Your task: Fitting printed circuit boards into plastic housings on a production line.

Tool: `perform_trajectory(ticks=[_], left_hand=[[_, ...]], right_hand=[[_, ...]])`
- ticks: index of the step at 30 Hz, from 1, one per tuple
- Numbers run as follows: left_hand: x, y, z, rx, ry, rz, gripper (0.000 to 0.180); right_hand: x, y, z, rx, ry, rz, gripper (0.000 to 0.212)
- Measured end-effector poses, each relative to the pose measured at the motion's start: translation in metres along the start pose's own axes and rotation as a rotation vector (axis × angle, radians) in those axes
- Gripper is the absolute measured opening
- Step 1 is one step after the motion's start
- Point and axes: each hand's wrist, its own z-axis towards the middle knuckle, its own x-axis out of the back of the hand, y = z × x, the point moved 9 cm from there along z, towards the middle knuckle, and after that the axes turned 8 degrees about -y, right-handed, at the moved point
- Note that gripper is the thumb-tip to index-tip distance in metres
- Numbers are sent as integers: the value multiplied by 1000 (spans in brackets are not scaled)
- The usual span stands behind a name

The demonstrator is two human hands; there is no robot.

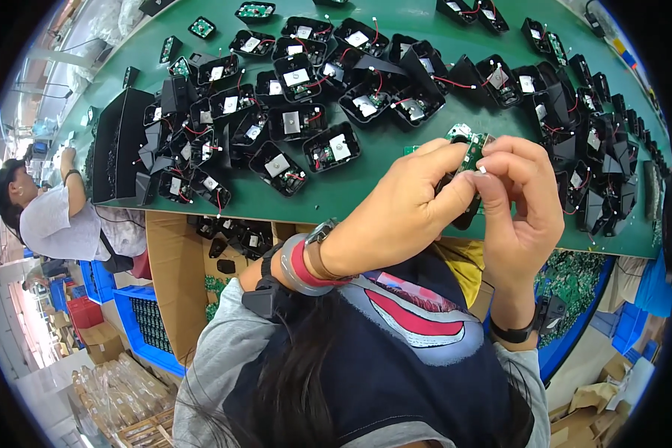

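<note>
Above the table's near edge, my left hand (407,194) is closed around a green circuit board (473,153) with a black plastic housing (467,215) behind it. My right hand (526,201) meets it from the other side, thumb and fingers pinched at a small white connector (482,170) by the board's edge. The fingers cover much of the board, and I cannot tell whether the connector is plugged in. Just beyond my hands lie open black housings (414,108) with red wires and white connectors.
Many more black housings (295,75) crowd the green table (396,160). A black bin (123,142) stands left. Below the edge are a cardboard box (168,284) and a blue-rimmed bin of circuit boards (575,284). Another person (60,216) works at the far left.
</note>
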Motion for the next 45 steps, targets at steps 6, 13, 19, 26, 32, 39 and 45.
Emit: perform_trajectory(ticks=[6,13,19,26,32,39,45], left_hand=[[0,-13,-4,206,-6,-283,26],[-1,-6,-3,14,-3,44,29],[0,7,-5,-138,172,283,23],[-2,4,-2,-172,232,280,21],[-5,8,-3,-202,255,382,19],[-7,23,-14,-319,396,646,24],[-4,22,-20,-339,442,629,30]], right_hand=[[10,-1,0,-30,-74,-285,6],[6,-7,-6,1,-239,-491,7],[3,-8,-5,-4,-307,-574,12],[0,-9,2,18,-449,-627,15],[-12,-16,5,21,-424,-642,17],[-8,-13,7,-10,-400,-613,18],[6,16,-5,-237,-353,-395,11]])
